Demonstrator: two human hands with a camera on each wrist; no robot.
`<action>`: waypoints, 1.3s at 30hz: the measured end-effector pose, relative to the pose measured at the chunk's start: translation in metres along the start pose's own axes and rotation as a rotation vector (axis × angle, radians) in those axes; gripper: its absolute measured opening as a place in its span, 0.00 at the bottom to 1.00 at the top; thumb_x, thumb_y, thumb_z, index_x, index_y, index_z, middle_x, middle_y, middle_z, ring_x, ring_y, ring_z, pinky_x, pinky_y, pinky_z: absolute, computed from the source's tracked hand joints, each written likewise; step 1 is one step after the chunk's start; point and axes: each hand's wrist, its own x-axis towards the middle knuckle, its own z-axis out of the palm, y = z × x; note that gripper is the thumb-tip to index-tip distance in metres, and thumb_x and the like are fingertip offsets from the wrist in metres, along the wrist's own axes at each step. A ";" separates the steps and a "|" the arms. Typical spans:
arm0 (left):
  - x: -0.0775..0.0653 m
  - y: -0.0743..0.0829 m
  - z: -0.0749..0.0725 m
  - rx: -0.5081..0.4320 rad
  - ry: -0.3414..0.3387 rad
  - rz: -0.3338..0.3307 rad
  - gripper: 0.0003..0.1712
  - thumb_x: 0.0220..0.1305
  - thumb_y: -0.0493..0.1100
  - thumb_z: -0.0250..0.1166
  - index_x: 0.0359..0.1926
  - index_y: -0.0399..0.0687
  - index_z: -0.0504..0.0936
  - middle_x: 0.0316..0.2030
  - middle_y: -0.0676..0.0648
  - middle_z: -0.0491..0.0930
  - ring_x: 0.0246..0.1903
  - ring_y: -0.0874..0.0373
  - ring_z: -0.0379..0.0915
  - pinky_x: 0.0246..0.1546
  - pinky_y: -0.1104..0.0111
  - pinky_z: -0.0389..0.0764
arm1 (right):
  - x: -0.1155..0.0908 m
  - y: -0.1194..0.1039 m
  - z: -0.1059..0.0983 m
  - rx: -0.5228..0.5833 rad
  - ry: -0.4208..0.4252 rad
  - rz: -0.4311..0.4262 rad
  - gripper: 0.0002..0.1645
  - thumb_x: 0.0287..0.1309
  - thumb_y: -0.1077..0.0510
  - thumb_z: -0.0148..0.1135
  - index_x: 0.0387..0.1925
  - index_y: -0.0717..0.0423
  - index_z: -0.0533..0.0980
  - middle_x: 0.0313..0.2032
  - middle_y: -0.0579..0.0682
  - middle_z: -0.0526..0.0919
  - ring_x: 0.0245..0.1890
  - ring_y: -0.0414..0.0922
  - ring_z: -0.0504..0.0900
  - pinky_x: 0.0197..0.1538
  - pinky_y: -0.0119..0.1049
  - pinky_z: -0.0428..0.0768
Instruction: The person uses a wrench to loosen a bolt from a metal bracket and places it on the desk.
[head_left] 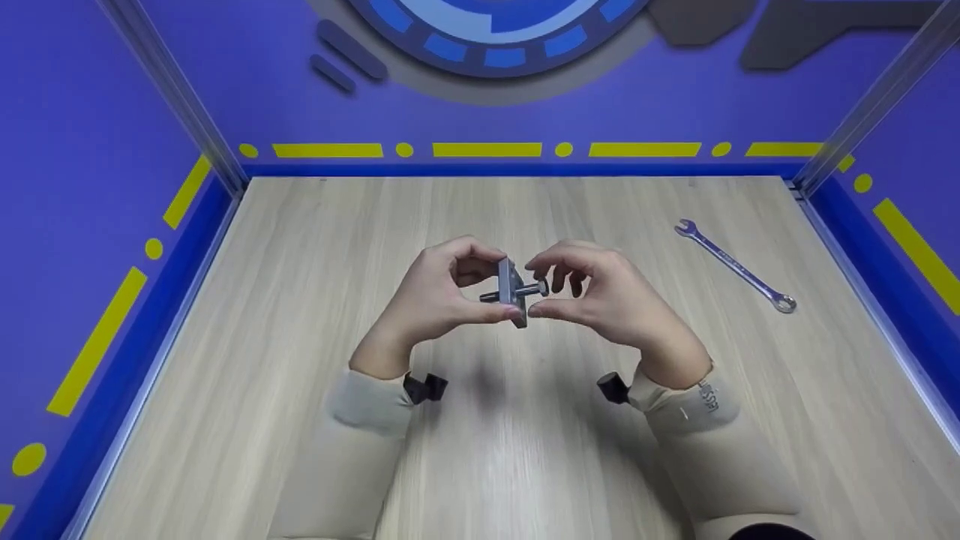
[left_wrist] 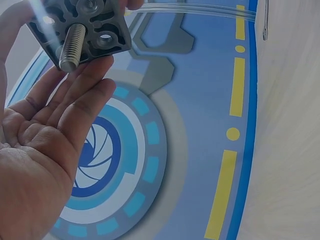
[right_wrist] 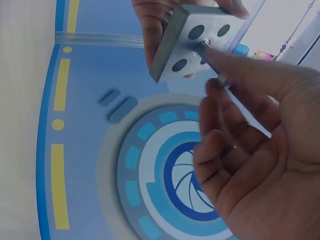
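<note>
A square grey metal plate (head_left: 510, 292) is held up over the table, pinched at its edges by my left hand (head_left: 442, 289). Its ribbed, hollowed face (left_wrist: 95, 30) shows in the left wrist view, the smooth face (right_wrist: 192, 37) with round holes in the right. A bolt (head_left: 531, 289) runs through the plate, its threaded end (left_wrist: 72, 47) sticking out of the ribbed side. Around the bolt's head my right hand (head_left: 600, 289) has its thumb and forefinger spread, with gaps beside the head in the head view. The thumb overlaps the bolt in the right wrist view.
A combination wrench (head_left: 733, 264) lies slantwise at the right of the wooden table (head_left: 300, 247). Blue panels with yellow marks (head_left: 487, 149) wall in the back and both sides, joined by metal posts at the corners.
</note>
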 end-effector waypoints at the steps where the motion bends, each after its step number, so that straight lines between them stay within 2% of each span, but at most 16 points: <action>1: 0.000 0.000 0.000 0.002 -0.002 -0.001 0.36 0.52 0.42 0.93 0.60 0.41 0.87 0.58 0.44 0.90 0.59 0.53 0.92 0.69 0.64 0.90 | 0.000 0.000 0.000 -0.005 -0.007 0.042 0.24 0.59 0.57 0.88 0.57 0.50 0.90 0.48 0.47 0.91 0.42 0.44 0.85 0.44 0.35 0.82; 3: 0.000 0.000 0.001 0.006 -0.003 -0.001 0.36 0.52 0.42 0.93 0.60 0.41 0.87 0.58 0.44 0.90 0.59 0.53 0.92 0.69 0.64 0.90 | 0.001 0.000 0.001 -0.012 -0.016 0.127 0.22 0.65 0.52 0.85 0.57 0.50 0.89 0.46 0.46 0.91 0.42 0.45 0.84 0.44 0.35 0.81; 5: -0.001 0.000 0.001 0.012 -0.001 -0.001 0.36 0.53 0.43 0.93 0.60 0.41 0.87 0.57 0.45 0.90 0.59 0.54 0.92 0.69 0.65 0.90 | 0.002 -0.001 0.002 -0.013 -0.014 0.211 0.14 0.73 0.46 0.78 0.50 0.50 0.90 0.40 0.45 0.88 0.39 0.45 0.83 0.41 0.34 0.80; 6: -0.001 -0.001 0.002 0.015 0.002 0.000 0.36 0.52 0.43 0.93 0.60 0.41 0.87 0.57 0.45 0.91 0.59 0.54 0.92 0.69 0.65 0.90 | 0.002 -0.001 0.003 -0.010 -0.013 0.248 0.14 0.77 0.44 0.74 0.44 0.50 0.89 0.36 0.45 0.87 0.36 0.45 0.81 0.38 0.34 0.79; 9: -0.001 -0.001 0.003 0.023 0.009 0.002 0.36 0.52 0.42 0.93 0.60 0.41 0.87 0.57 0.45 0.91 0.59 0.54 0.92 0.68 0.65 0.90 | 0.003 -0.002 0.006 0.007 -0.026 0.316 0.27 0.84 0.40 0.63 0.28 0.49 0.85 0.24 0.44 0.80 0.26 0.44 0.75 0.30 0.33 0.73; 12: -0.001 -0.001 0.003 0.034 0.011 0.004 0.36 0.51 0.42 0.93 0.59 0.41 0.87 0.56 0.45 0.91 0.59 0.54 0.92 0.68 0.66 0.91 | 0.003 -0.002 0.008 0.025 -0.057 0.330 0.33 0.86 0.39 0.60 0.22 0.49 0.81 0.20 0.43 0.77 0.23 0.42 0.71 0.27 0.32 0.68; 15: -0.001 -0.002 0.003 0.041 0.011 0.002 0.36 0.51 0.43 0.93 0.59 0.42 0.88 0.56 0.45 0.91 0.58 0.54 0.92 0.68 0.65 0.91 | 0.002 -0.002 0.009 0.031 -0.070 0.313 0.30 0.85 0.41 0.62 0.24 0.50 0.82 0.22 0.42 0.77 0.23 0.41 0.71 0.27 0.31 0.68; 18: -0.001 -0.002 0.002 0.045 0.009 -0.007 0.37 0.50 0.44 0.94 0.59 0.43 0.88 0.56 0.46 0.92 0.58 0.55 0.92 0.69 0.64 0.90 | 0.002 -0.001 0.007 0.034 -0.063 0.289 0.23 0.82 0.44 0.68 0.30 0.51 0.86 0.24 0.43 0.76 0.25 0.40 0.71 0.28 0.30 0.69; 23: -0.001 -0.003 0.002 0.051 0.006 -0.020 0.37 0.50 0.45 0.94 0.60 0.45 0.88 0.55 0.49 0.92 0.58 0.56 0.92 0.69 0.64 0.90 | -0.001 0.001 0.005 0.046 -0.049 0.234 0.08 0.73 0.50 0.78 0.40 0.49 0.90 0.29 0.43 0.81 0.28 0.41 0.74 0.30 0.29 0.72; 25: -0.001 -0.003 0.002 0.052 0.007 -0.021 0.37 0.50 0.45 0.94 0.60 0.45 0.88 0.55 0.49 0.92 0.58 0.56 0.92 0.69 0.64 0.90 | -0.002 0.003 0.004 0.045 -0.035 0.191 0.06 0.70 0.54 0.81 0.42 0.50 0.90 0.31 0.44 0.83 0.29 0.42 0.75 0.31 0.29 0.73; 31: -0.002 -0.003 0.002 0.039 0.024 -0.008 0.37 0.51 0.43 0.94 0.60 0.42 0.88 0.57 0.45 0.91 0.58 0.54 0.92 0.68 0.63 0.91 | -0.001 0.005 0.006 0.026 0.025 -0.058 0.12 0.61 0.68 0.84 0.44 0.55 0.89 0.42 0.49 0.88 0.36 0.43 0.80 0.39 0.30 0.77; 33: -0.002 -0.003 0.001 0.026 0.030 -0.004 0.36 0.51 0.42 0.93 0.60 0.42 0.88 0.57 0.45 0.91 0.59 0.53 0.92 0.68 0.64 0.91 | 0.000 0.005 0.006 0.029 0.038 -0.111 0.14 0.59 0.71 0.83 0.44 0.56 0.89 0.43 0.49 0.89 0.36 0.43 0.80 0.39 0.29 0.77; 36: -0.002 -0.002 0.001 0.006 0.036 0.002 0.35 0.52 0.41 0.93 0.59 0.41 0.88 0.58 0.44 0.90 0.60 0.52 0.92 0.68 0.64 0.91 | 0.001 0.004 0.004 0.020 0.026 -0.097 0.18 0.59 0.68 0.85 0.50 0.54 0.89 0.46 0.48 0.89 0.37 0.43 0.81 0.40 0.30 0.78; 39: -0.001 -0.002 0.001 0.004 0.034 0.006 0.34 0.52 0.41 0.92 0.59 0.41 0.88 0.58 0.43 0.90 0.60 0.52 0.92 0.69 0.65 0.91 | 0.001 0.003 0.001 -0.001 0.010 -0.010 0.22 0.64 0.59 0.85 0.58 0.52 0.88 0.51 0.48 0.89 0.40 0.43 0.82 0.43 0.31 0.80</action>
